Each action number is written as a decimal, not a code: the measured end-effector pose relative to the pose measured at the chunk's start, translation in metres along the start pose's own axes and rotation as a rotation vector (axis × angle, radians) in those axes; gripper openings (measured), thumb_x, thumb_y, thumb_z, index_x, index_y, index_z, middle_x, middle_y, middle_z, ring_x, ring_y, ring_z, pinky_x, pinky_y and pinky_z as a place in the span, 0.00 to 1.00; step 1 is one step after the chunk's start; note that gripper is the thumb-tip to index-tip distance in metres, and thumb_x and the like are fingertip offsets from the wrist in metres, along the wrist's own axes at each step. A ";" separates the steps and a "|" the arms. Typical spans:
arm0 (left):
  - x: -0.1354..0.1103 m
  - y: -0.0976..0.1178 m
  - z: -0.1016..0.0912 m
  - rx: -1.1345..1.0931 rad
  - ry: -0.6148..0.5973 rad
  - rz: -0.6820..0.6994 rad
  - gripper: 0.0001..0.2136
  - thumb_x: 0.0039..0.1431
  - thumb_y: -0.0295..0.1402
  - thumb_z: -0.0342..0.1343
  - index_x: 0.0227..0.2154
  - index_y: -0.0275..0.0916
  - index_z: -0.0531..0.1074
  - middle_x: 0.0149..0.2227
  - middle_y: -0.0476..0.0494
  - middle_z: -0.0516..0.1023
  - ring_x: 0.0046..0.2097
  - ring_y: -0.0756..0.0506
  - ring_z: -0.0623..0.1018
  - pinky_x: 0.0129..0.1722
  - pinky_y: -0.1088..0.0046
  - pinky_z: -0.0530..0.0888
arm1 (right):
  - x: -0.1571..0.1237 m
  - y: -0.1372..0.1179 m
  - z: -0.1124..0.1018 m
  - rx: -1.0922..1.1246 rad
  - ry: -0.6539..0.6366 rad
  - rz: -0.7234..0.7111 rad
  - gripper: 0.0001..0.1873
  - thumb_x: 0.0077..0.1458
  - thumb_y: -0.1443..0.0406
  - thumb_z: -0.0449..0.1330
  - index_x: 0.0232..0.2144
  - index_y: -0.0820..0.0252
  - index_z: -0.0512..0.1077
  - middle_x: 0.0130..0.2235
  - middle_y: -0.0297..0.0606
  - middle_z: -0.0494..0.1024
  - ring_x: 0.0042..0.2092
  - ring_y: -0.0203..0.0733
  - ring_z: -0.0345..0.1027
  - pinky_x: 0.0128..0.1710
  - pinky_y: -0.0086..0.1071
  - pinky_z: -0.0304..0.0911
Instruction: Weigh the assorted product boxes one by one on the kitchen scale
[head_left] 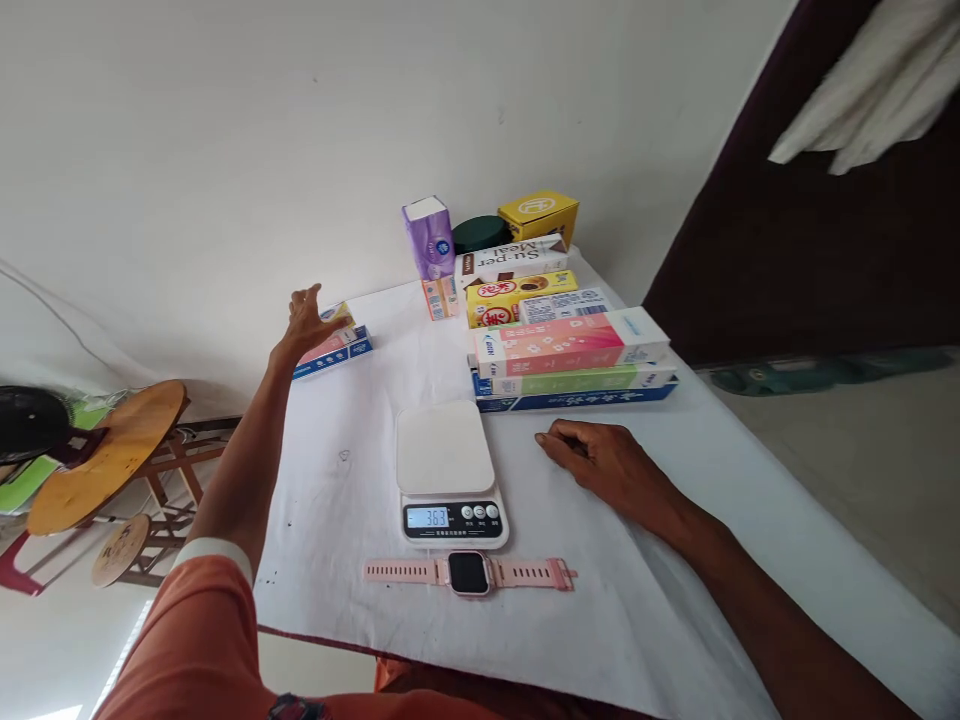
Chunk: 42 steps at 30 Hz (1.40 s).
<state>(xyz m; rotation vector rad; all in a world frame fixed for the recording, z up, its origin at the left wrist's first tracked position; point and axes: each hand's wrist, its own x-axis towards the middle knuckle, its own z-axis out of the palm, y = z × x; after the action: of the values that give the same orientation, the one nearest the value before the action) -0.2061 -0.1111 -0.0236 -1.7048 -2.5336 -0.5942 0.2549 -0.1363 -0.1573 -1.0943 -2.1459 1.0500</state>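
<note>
My left hand (306,320) reaches to the far left of the table, thumb and fingers spread apart. It is right at a small yellow box (341,313), which lies on a pink box (330,345) and a blue box (352,346); the hand partly covers them. My right hand (589,455) rests on the table right of the kitchen scale (444,450), its fingers curled in with nothing visible in them. The white scale's plate is bare and its display reads 36.3, perhaps with a minus sign. In front of it lies a pink-strapped smartwatch (468,573), stretched flat.
A stack of toothpaste-like boxes (574,340) stands right of centre. Behind it are a yellow carton (521,287), a white Su-per Meal box (514,260), a purple tissue pack (429,240), a dark green lid (480,233) and a yellow box (540,212) by the wall.
</note>
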 end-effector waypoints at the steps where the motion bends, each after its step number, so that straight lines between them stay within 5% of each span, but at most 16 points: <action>1: -0.001 0.013 0.000 -0.018 0.041 0.078 0.41 0.55 0.47 0.70 0.68 0.43 0.60 0.69 0.28 0.61 0.72 0.27 0.64 0.67 0.46 0.67 | 0.000 -0.001 0.000 -0.001 0.003 -0.009 0.25 0.65 0.48 0.53 0.22 0.54 0.54 0.23 0.31 0.59 0.28 0.37 0.53 0.27 0.33 0.49; 4: -0.006 0.067 0.006 -0.123 0.035 0.338 0.29 0.59 0.47 0.68 0.60 0.42 0.70 0.61 0.33 0.74 0.60 0.35 0.77 0.59 0.55 0.76 | 0.000 -0.001 0.000 -0.003 0.017 -0.037 0.24 0.65 0.49 0.52 0.22 0.54 0.53 0.23 0.31 0.59 0.28 0.36 0.52 0.27 0.32 0.49; 9: -0.018 0.178 0.044 -0.232 -0.196 0.658 0.18 0.66 0.44 0.62 0.50 0.36 0.77 0.47 0.37 0.83 0.45 0.44 0.83 0.46 0.66 0.81 | 0.000 0.001 0.000 0.010 0.022 -0.053 0.23 0.65 0.52 0.52 0.21 0.54 0.54 0.23 0.29 0.58 0.28 0.36 0.51 0.29 0.33 0.48; 12: -0.022 0.236 0.068 -0.039 -0.231 0.780 0.19 0.66 0.33 0.59 0.58 0.36 0.75 0.55 0.33 0.80 0.53 0.39 0.81 0.54 0.59 0.79 | 0.000 0.002 0.000 0.003 0.020 -0.060 0.22 0.65 0.53 0.51 0.21 0.54 0.55 0.23 0.29 0.59 0.28 0.36 0.52 0.31 0.33 0.48; 17: -0.020 0.294 0.078 0.448 -0.320 0.959 0.43 0.59 0.20 0.56 0.75 0.52 0.54 0.75 0.33 0.58 0.72 0.27 0.64 0.65 0.42 0.69 | 0.002 0.006 0.001 -0.033 0.013 -0.060 0.20 0.64 0.57 0.52 0.21 0.54 0.54 0.22 0.29 0.60 0.28 0.36 0.53 0.32 0.33 0.48; 24: -0.014 0.312 0.085 0.738 -0.279 1.086 0.46 0.62 0.31 0.61 0.78 0.54 0.43 0.79 0.33 0.50 0.75 0.23 0.58 0.69 0.36 0.62 | 0.004 0.004 0.001 -0.099 -0.017 -0.023 0.20 0.65 0.63 0.54 0.21 0.54 0.55 0.22 0.30 0.63 0.27 0.36 0.54 0.33 0.33 0.47; 30: -0.008 0.307 0.094 0.794 -0.301 1.158 0.46 0.61 0.34 0.63 0.78 0.54 0.46 0.79 0.35 0.50 0.77 0.24 0.56 0.70 0.39 0.60 | 0.003 0.002 0.001 -0.123 -0.019 -0.006 0.20 0.66 0.64 0.55 0.21 0.54 0.55 0.24 0.31 0.65 0.28 0.37 0.55 0.33 0.33 0.47; 42: -0.012 0.308 0.067 0.687 -0.183 1.143 0.50 0.47 0.28 0.72 0.72 0.45 0.56 0.75 0.23 0.53 0.69 0.24 0.66 0.63 0.48 0.65 | 0.004 0.007 0.002 -0.081 0.015 -0.050 0.20 0.64 0.63 0.55 0.20 0.55 0.57 0.22 0.29 0.64 0.27 0.36 0.54 0.32 0.33 0.47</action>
<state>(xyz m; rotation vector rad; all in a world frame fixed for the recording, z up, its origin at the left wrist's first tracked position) 0.0876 0.0009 0.0020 -2.4105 -1.1314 0.4542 0.2541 -0.1311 -0.1634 -1.0758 -2.2097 0.9367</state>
